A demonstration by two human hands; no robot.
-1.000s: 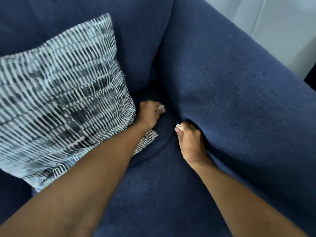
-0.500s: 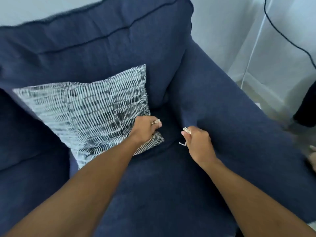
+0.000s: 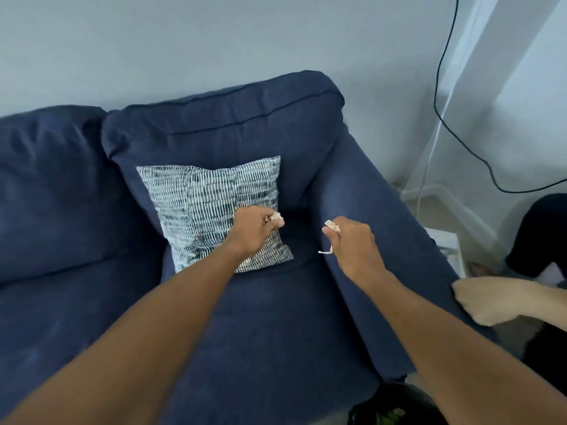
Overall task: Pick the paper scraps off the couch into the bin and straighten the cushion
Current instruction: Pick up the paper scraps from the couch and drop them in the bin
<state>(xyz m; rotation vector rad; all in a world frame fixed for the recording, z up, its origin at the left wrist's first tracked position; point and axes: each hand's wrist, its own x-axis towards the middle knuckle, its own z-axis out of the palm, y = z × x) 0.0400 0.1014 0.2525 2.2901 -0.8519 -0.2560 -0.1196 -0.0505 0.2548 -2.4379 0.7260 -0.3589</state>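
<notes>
Head view | scraps [image 3: 332,226] being pinched in right hand [image 3: 356,243] and left hand [image 3: 254,230], lifted clear of couch [image 3: 276,317] for carrying | bin [image 3: 389,407] waiting at bottom edge | cushion [image 3: 208,207] leaning askew, likely next.

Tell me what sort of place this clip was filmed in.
Most likely a home living room. A blue couch with a patterned cushion stands against a plain wall, and a black cable hangs down in the corner beside it.
</notes>
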